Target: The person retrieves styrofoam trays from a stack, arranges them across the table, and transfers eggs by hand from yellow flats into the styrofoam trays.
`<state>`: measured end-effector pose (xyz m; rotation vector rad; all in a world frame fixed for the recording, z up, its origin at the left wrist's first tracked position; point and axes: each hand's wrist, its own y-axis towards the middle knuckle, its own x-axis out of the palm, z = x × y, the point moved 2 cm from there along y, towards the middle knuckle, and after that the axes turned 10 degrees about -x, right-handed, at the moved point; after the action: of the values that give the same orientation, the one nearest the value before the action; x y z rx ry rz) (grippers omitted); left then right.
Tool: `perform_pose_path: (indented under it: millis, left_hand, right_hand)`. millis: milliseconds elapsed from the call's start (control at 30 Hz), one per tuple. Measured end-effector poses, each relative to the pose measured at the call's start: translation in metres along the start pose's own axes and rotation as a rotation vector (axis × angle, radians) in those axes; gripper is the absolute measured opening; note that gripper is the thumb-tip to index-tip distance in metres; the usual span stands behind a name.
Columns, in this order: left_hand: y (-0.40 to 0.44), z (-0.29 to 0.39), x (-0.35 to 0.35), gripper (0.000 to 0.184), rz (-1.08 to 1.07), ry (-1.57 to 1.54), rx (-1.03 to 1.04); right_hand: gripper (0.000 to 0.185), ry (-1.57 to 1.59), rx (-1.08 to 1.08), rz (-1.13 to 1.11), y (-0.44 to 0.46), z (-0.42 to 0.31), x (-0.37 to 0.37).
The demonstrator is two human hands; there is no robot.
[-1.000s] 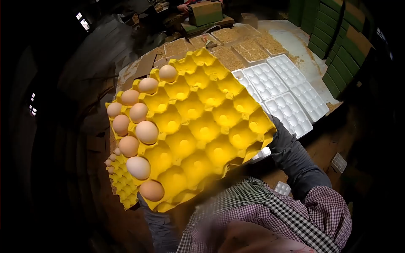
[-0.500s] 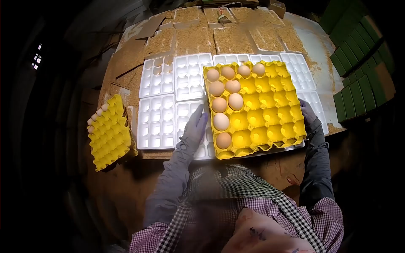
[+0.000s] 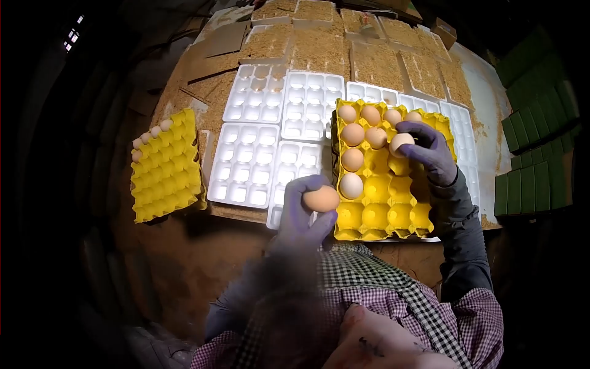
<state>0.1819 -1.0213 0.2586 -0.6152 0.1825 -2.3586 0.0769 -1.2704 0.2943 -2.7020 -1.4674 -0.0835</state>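
My gloved left hand [image 3: 297,212] pinches a brown egg [image 3: 321,198] between thumb and fingers, just off the near-left edge of a yellow egg tray [image 3: 399,216]. Over that tray, my gloved right hand [image 3: 437,155] grips a paler egg [image 3: 401,144]. Several eggs sit in the tray's back row and left columns, among them a light one [image 3: 351,185]; the near cups hold none. My right hand hides part of the tray's right side. Beneath and beside the tray lie white moulded trays [image 3: 241,165] with square pockets.
A second yellow egg tray [image 3: 165,175] with several eggs along its far-left edge stands left of the table. Sawdust-filled boxes [image 3: 316,49] cover the back of the table. Pieces of cardboard [image 3: 220,40] lie back left. Green cartons [image 3: 533,187] are stacked on the right.
Both hands have left the sides of the yellow tray, and each now holds an egg. The near-left cup and a second-column cup have lost their eggs. The view has shifted.
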Motion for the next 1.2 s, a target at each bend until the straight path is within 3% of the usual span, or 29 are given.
perform_pose_path:
  millis: [33,67,133,167,200,267,300,333,367,400,433,467,500,533,567,600,633,667,733,767,800,867,933,1000,1067,1133,1200]
  left_hand:
    - [0.009,0.009,0.0,0.037,-0.017,-0.112,0.18]
    - [0.017,0.019,-0.009,0.039,-0.087,0.203,0.208]
    - [0.03,0.033,0.01,0.048,-0.141,1.04,0.462]
    - [0.036,0.027,0.019,0.055,-0.163,1.353,0.487]
    - [0.039,0.026,0.024,0.055,-0.171,1.36,0.49]
    - [0.043,0.017,0.033,0.055,-0.238,1.712,0.322]
    - [0.047,0.012,0.022,0.052,-0.251,1.499,0.396]
    - [0.05,0.012,0.013,0.052,-0.263,1.503,0.401]
    - [0.052,0.014,0.005,0.05,-0.298,1.249,0.326]
    - [0.055,0.015,0.001,0.048,-0.318,0.989,0.251]
    - [0.055,0.019,0.0,0.046,-0.314,0.784,0.262]
    - [0.059,0.022,0.002,0.046,-0.306,0.778,0.261]
    - [0.064,0.028,0.006,0.052,-0.156,1.087,0.51]
    - [0.066,0.034,0.009,0.059,0.011,1.39,0.758]
    - [0.071,0.033,0.018,0.067,0.029,1.543,0.664]
    - [0.076,0.029,0.03,0.074,0.055,1.697,0.556]
    - [0.083,0.018,0.039,0.086,0.084,1.908,0.42]
    - [0.093,-0.003,0.038,0.08,0.239,1.886,0.484]
    - [0.093,0.004,0.032,0.06,0.126,1.761,0.51]
    - [0.09,0.007,0.024,0.054,0.118,1.603,0.506]
    - [0.084,0.007,0.013,0.052,0.106,1.393,0.516]
    - [0.072,-0.002,-0.012,0.055,0.113,0.868,0.61]
    - [0.045,-0.005,-0.05,0.058,0.247,0.679,0.513]
    - [0.018,-0.007,-0.111,0.06,0.429,0.819,0.518]
    - [0.008,-0.032,-0.175,0.055,0.678,1.013,0.43]
    - [0.013,-0.06,-0.216,0.053,0.818,1.293,0.29]
    - [0.022,-0.075,-0.228,0.049,0.813,1.347,0.134]
  right_hand:
    - [0.032,0.258,-0.229,0.11,0.008,0.005,-0.014]
    - [0.032,0.301,-0.205,0.127,0.015,0.007,-0.025]
    - [0.033,-0.331,-0.27,-0.149,0.03,0.0,-0.016]
    - [0.042,-0.876,-0.352,-0.318,0.037,-0.002,0.0]
    - [0.049,-1.26,-0.499,-0.433,0.038,0.015,0.01]
    - [0.053,-1.403,-0.408,-0.439,0.036,0.013,0.022]
    - [0.053,-0.972,-0.341,-0.385,0.042,0.018,0.007]
    - [0.052,-0.544,-0.274,-0.324,0.046,0.017,-0.004]
    - [0.053,-0.259,-0.103,-0.188,0.036,0.01,-0.021]
    - [0.055,-0.108,-0.189,-0.011,0.032,0.002,-0.034]
    - [0.054,-0.106,-0.202,-0.031,0.035,-0.002,-0.054]
    - [0.054,-0.1,-0.212,-0.046,0.043,-0.005,-0.068]
    - [0.054,-0.102,-0.205,-0.052,0.052,-0.004,-0.066]
    - [0.051,-0.682,-0.393,-0.1,0.062,-0.006,-0.058]
    - [0.049,-1.259,-0.581,-0.15,0.066,-0.006,-0.048]
    - [0.049,-1.248,-0.588,-0.171,0.069,-0.004,-0.039]
    - [0.049,-1.563,-0.371,-0.234,0.075,0.003,-0.025]
    - [0.049,-1.865,-0.153,-0.296,0.084,0.008,-0.007]
    - [0.048,-1.841,-0.104,-0.253,0.091,0.004,-0.008]
    - [0.047,-1.797,-0.22,-0.204,0.088,0.004,-0.014]
    - [0.046,-1.758,-0.324,-0.152,0.082,0.002,-0.019]
    - [0.049,-1.339,-0.561,-0.086,0.072,-0.005,-0.008]
    - [0.051,-1.168,-0.681,-0.178,0.054,-0.016,0.068]
    - [0.05,-1.012,-0.669,-0.475,0.046,-0.001,0.145]
    - [0.044,-1.111,-0.552,-0.784,0.054,0.04,0.205]
    - [0.039,-1.363,-0.277,-0.988,0.058,0.08,0.26]
    - [0.05,-1.687,-0.21,-1.184,0.065,0.118,0.292]
